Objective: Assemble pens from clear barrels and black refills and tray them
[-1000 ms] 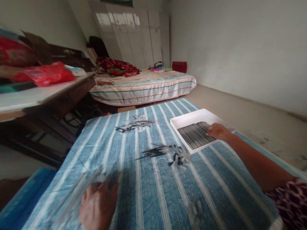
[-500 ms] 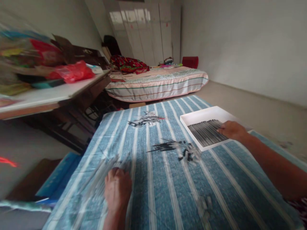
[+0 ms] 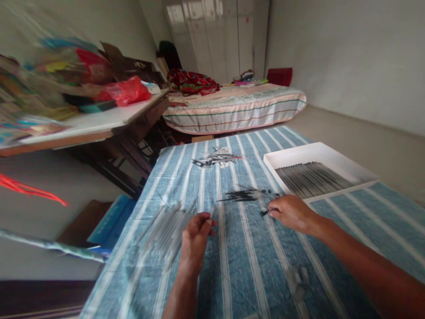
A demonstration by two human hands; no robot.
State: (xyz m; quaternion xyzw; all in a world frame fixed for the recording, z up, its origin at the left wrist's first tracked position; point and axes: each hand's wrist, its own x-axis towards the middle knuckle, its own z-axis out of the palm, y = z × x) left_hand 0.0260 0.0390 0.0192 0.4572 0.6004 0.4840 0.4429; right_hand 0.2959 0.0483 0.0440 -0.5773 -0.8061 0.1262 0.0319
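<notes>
My left hand (image 3: pixel 197 235) is closed around a thin clear tube (image 3: pixel 212 212), which looks like a pen barrel and points up from the fingers. Left of it, a row of similar clear tubes (image 3: pixel 166 228) lies on the striped cloth. My right hand (image 3: pixel 288 212) pinches at the pile of small black and clear pieces, mostly covering it. A small black piece (image 3: pixel 264 212) shows just by its fingertips; whether it is held is unclear. Near that hand lie thin black sticks (image 3: pixel 241 195), like pen refills.
A white box (image 3: pixel 352 191) with a row of dark, pen-like sticks stands on the right. Mixed thin parts (image 3: pixel 215 159) lie at the far side of the blue striped cloth (image 3: pixel 242 274). Small clear pieces (image 3: pixel 300 279) lie near the front. A cluttered side table (image 3: pixel 109 122) stands left.
My right hand has left the box and moved down to the small pieces. My left hand has lifted from the clear tubes and moved right with one. The view has shifted slightly left.
</notes>
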